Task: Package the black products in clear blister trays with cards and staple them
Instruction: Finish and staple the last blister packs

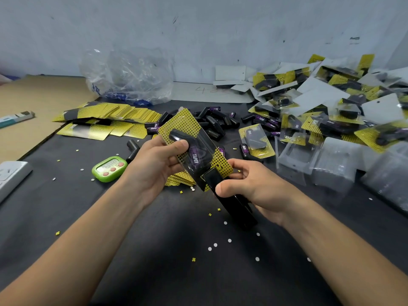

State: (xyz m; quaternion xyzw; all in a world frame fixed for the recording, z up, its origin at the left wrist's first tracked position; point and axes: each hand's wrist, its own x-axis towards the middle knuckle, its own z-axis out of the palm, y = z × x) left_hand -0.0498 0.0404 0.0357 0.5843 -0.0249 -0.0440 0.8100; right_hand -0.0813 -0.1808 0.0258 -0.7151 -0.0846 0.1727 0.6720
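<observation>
Head view: the left hand (154, 164) grips an assembled pack (217, 159) above the tabletop (176, 272). The pack is a black product (175, 134) under a clear blister tray (199, 138) on a yellow dotted card (185, 122), and the thumb presses on the tray. The right hand (249, 186) is wrapped around a black stapler (236, 210) whose nose meets the pack's lower end. To staple well, I would keep tray flange and card edge flush, seat the stapler's mouth fully over the margin, clear of the product, then squeeze squarely. Readable writing: "TAPER" in white on the product's purple label, repeated on loose black products (212, 122) behind. A handwritten number on the white sheet (209, 93) starts with 4; the rest is unclear.
</observation>
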